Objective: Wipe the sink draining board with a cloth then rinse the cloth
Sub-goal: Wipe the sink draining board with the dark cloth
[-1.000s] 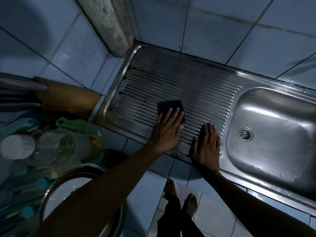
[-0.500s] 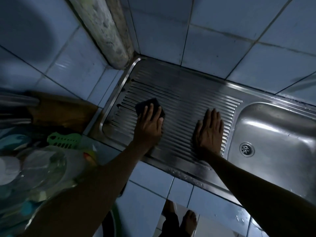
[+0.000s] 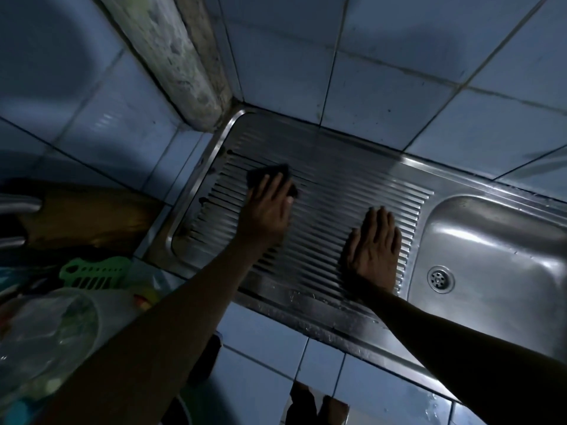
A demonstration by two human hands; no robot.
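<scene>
The left hand (image 3: 266, 210) lies flat with the fingers stretched out, and it presses a dark cloth (image 3: 270, 176) against the ribbed steel. It does not grip the cloth; the palm and fingers only hold it down. The cloth shows as a dark patch under and beyond the fingertips, in the far left part of the draining board (image 3: 337, 185), near its raised left rim. The right hand (image 3: 376, 243) is also open and flat, with nothing in it. It rests on the ribs at the right side of the board, just beside the sink bowl (image 3: 497, 256), and I judge that it supports the person's weight.

The step in hand is the wiping, the first part of the task. The far strip of the board along the wall tiles and the near left corner probably need more passes. The next move calls for firm pressure along the grooves so the cloth does not slip out from under the palm. For rinsing, the cloth must go to the bowl with the drain (image 3: 441, 279); no tap is in view.
</scene>
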